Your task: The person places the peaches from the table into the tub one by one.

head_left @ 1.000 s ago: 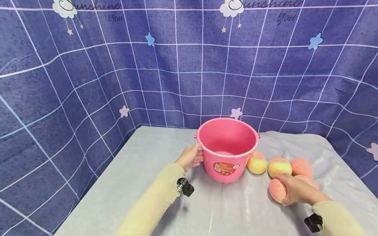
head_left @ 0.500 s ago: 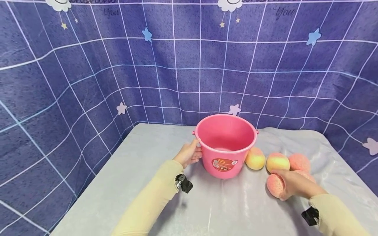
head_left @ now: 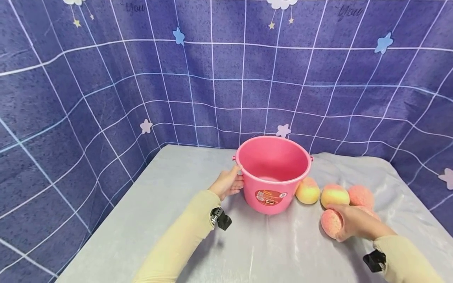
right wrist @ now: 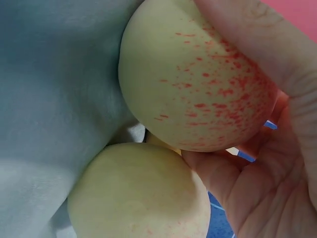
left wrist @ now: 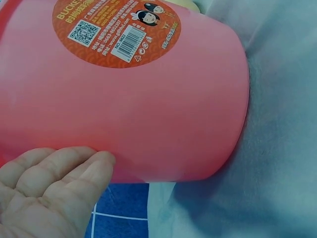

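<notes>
In the head view a pink bucket [head_left: 253, 192] with an oval red label stands upright on the table. My left hand [head_left: 226, 184] holds its left side, thumb at the rim and fingers against the outer wall. The left wrist view shows those fingertips [left wrist: 105, 159] at the bucket's wall. On the right, my right hand [head_left: 348, 221] grips a peach [head_left: 331, 223], thumb on one side and fingers on the other. Close up, the held peach [right wrist: 198, 84] is pale with red flecks, and another peach [right wrist: 138, 193] lies right beside the fingers.
More peaches lie behind the right hand: a yellow-pink peach [head_left: 307, 192] beside the bucket, a second peach [head_left: 334, 195], a pinker peach [head_left: 361, 195], and one partly hidden by the hand. A grey cloth covers the table [head_left: 276, 251]. A blue checked curtain [head_left: 226, 94] hangs behind.
The head view has shifted slightly. Both hands keep the same hold, left at the bucket and right round the peach, with no clear movement of either thing.
</notes>
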A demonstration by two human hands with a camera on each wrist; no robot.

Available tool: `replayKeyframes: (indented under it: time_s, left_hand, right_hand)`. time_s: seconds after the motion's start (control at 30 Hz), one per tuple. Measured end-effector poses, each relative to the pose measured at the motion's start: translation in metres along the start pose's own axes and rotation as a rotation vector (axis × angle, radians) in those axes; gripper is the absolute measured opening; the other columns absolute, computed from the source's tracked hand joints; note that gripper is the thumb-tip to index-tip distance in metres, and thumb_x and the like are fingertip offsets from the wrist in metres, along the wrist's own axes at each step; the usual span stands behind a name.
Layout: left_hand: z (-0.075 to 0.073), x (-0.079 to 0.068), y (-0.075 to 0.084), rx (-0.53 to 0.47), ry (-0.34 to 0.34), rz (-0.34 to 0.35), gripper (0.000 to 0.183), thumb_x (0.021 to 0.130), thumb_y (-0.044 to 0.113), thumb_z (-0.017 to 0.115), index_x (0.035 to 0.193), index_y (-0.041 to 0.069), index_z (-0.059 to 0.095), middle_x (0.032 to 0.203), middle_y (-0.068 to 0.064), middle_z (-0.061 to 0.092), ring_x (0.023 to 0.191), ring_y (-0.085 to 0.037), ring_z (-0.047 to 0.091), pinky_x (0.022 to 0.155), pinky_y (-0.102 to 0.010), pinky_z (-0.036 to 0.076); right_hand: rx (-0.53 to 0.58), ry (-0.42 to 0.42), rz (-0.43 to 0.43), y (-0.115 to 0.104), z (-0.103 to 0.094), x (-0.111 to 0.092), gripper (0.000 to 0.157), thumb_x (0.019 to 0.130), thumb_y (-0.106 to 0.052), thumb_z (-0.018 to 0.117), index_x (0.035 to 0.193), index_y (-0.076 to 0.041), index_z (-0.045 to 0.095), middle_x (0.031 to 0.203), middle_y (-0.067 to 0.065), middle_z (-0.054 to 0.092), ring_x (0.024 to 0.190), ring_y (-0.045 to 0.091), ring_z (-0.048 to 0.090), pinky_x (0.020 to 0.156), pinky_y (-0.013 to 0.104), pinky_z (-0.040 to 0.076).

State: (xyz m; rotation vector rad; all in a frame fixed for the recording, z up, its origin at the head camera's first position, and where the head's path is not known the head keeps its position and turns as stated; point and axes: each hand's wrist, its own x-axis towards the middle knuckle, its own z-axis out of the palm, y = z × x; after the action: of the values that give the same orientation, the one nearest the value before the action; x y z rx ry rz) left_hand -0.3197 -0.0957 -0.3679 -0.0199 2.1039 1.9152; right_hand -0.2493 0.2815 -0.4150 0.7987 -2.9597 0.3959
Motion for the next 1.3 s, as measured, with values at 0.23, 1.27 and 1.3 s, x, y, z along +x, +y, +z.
replayKeyframes:
  time_s: [0.23, 1.27, 1.3]
  left_hand:
    - [0.001, -0.001, -0.001, -0.001, -0.015, -0.004, 0.07, 0.095, 0.043, 0.041, 0.128, -0.019, 0.047, 0.123, -0.032, 0.056, 0.117, -0.039, 0.055, 0.101, -0.049, 0.042]
    - [0.0, 0.0, -0.002, -0.004, -0.003, 0.014, 0.07, 0.093, 0.042, 0.043, 0.128, -0.019, 0.048, 0.124, -0.032, 0.055, 0.116, -0.04, 0.055, 0.099, -0.047, 0.044]
    - [0.0, 0.001, -0.002, -0.001, -0.006, 0.014, 0.07, 0.094, 0.042, 0.043, 0.128, -0.019, 0.048, 0.124, -0.032, 0.055, 0.116, -0.04, 0.055, 0.098, -0.047, 0.044]
  right_hand:
    - [0.027, 0.013, 0.012, 0.002, 0.003, -0.006, 0.081, 0.04, -0.024, 0.088, 0.113, -0.002, 0.062, 0.09, 0.0, 0.067, 0.071, 0.012, 0.057, 0.064, 0.04, 0.05]
    - [0.153, -0.088, -0.056, 0.013, -0.007, 0.014, 0.068, 0.046, -0.019, 0.085, 0.106, 0.002, 0.061, 0.089, -0.004, 0.062, 0.075, 0.01, 0.054, 0.067, 0.031, 0.049]
    - [0.155, -0.093, -0.051, 0.013, -0.008, 0.013, 0.068, 0.046, -0.019, 0.085, 0.106, 0.002, 0.061, 0.088, -0.004, 0.062, 0.074, 0.01, 0.054, 0.067, 0.03, 0.048]
